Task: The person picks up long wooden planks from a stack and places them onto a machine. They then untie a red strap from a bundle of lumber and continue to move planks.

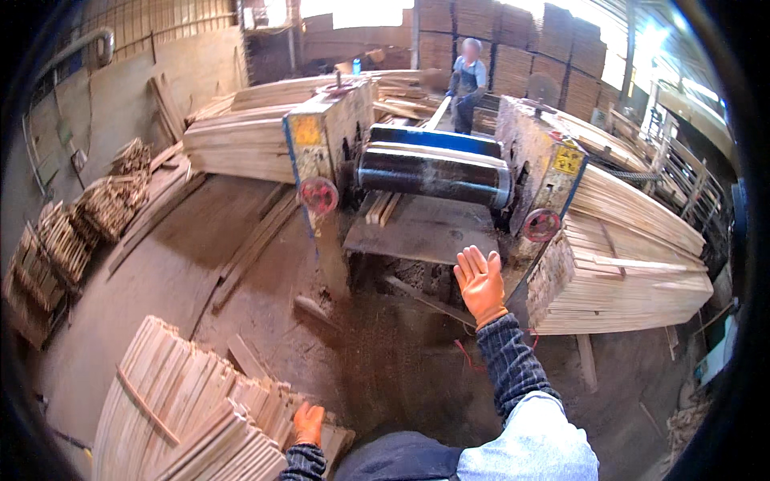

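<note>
My right hand (481,287), in an orange glove, is raised with its fingers stretched out and nothing in them. It is in front of a roller machine's metal feed table (429,232). Narrow wooden strips (383,208) lie on that table, below the machine's dark roller (433,175). My left hand (309,425), also gloved in orange, is low beside a stack of wooden boards (160,385), at the ends of the boards. Its fingers look loosely apart with nothing seen in them; whether it touches a board I cannot tell.
A co-worker (468,84) stands behind the rollers, holding a pale board (439,114). Board stacks flank the machine on the right (626,297) and left (241,148). Bundled strips (112,196) line the left wall. Loose timbers (257,248) lie on the floor.
</note>
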A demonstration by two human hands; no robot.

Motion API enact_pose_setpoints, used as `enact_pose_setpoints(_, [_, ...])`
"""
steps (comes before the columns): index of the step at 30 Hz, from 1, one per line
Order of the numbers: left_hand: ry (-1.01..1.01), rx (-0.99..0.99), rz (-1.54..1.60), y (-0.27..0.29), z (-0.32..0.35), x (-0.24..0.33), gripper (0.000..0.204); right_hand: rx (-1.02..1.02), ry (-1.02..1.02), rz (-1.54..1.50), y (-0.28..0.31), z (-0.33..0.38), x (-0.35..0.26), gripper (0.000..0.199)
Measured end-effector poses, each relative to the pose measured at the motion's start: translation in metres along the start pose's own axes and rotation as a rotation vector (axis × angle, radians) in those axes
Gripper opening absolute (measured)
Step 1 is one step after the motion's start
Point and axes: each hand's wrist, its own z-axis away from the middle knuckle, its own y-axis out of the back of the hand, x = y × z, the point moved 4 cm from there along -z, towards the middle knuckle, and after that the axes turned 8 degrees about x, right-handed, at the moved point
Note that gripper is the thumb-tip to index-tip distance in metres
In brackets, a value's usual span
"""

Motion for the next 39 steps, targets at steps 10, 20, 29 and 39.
enact_pose_setpoints(10, [0.130,0.541,0.162,0.204,0.098,-0.128,0.075,0.077,-0.496,0.056,-0.049,0.065,0.220,0.086])
enact_pose_setpoints(20, [0.199,0.740,0.559,0.293,0.173,-0.216,0.077,-0.419,-1.174,0.647,-0.056,0.259,0.475,0.072])
enact_pose_setpoints(29, [-0.016,1.178,0.832,0.444,0.147,-0.231,0.100,-0.723,-0.863,1.533,0.005,0.334,0.649,0.079])
enact_pose_setpoints(39, [0.469,1.715,0.654,0.573,0.109,-0.223,0.119,-0.510,-0.510,1.825,0.036,0.385,0.662,0.074])
